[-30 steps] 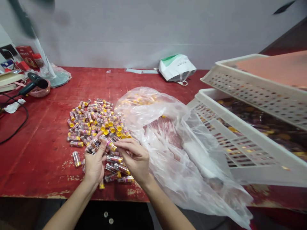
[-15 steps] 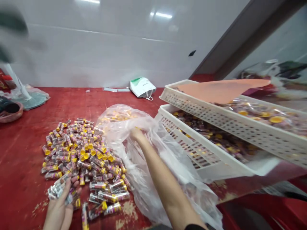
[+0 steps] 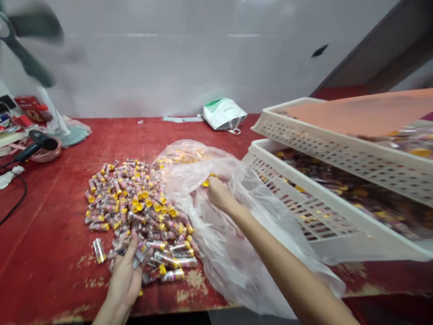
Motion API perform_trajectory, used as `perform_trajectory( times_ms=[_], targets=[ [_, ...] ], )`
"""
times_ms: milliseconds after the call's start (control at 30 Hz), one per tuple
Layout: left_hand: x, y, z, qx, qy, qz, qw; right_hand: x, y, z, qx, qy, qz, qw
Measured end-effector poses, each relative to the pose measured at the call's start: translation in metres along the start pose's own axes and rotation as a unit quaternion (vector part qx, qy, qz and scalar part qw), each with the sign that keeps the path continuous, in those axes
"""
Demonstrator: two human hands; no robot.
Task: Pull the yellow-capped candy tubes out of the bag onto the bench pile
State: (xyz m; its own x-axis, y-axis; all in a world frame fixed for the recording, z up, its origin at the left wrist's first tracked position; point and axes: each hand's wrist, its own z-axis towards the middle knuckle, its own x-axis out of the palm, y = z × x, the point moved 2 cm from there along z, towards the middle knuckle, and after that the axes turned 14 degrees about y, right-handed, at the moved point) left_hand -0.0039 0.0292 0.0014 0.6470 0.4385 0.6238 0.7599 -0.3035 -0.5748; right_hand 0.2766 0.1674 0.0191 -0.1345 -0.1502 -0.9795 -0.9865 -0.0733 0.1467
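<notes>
A heap of small clear tubes with yellow caps (image 3: 135, 205) lies on the red table. At its near edge my left hand (image 3: 125, 275) is partly closed, palm up, with a few of these tubes between thumb and fingers. A lone tube (image 3: 99, 250) rests just left of that hand. My right hand (image 3: 219, 194) is inside the mouth of a translucent plastic bag (image 3: 189, 180), fingers curled, with yellow caps showing at the fingertips. More tubes are visible through the bag's far side; its loose plastic spreads toward the front edge under my right forearm.
Two stacked perforated white crates (image 3: 304, 198) of tubes stand at the right, an orange sheet (image 3: 355, 113) over the upper one. A white-green bag (image 3: 225, 113) lies by the wall. A fan (image 3: 34, 54) and a black hair dryer (image 3: 40, 142) are at the left.
The view has swung left. My right hand shows more clearly in the bag mouth, with yellow caps at its fingers. Fewer tubes show in my left hand, and one lies beside it.
</notes>
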Motion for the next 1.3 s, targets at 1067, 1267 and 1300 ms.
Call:
perform_trajectory(
  times_ms=[1067, 1267, 1300],
  targets=[
    [0.003, 0.017, -0.031, 0.019, 0.058, 0.019, 0.998, 0.054, 0.151, -0.173, -0.151, -0.216, 0.659, 0.704],
    [0.0, 0.017, -0.031, 0.018, 0.115, 0.034, 0.993, 0.071, 0.144, -0.189, -0.248, -0.169, 0.53, 0.793],
    [-0.001, 0.017, -0.031, 0.02, 0.119, 0.045, 0.992, 0.071, 0.141, -0.189, -0.254, -0.149, 0.514, 0.806]
  ],
)
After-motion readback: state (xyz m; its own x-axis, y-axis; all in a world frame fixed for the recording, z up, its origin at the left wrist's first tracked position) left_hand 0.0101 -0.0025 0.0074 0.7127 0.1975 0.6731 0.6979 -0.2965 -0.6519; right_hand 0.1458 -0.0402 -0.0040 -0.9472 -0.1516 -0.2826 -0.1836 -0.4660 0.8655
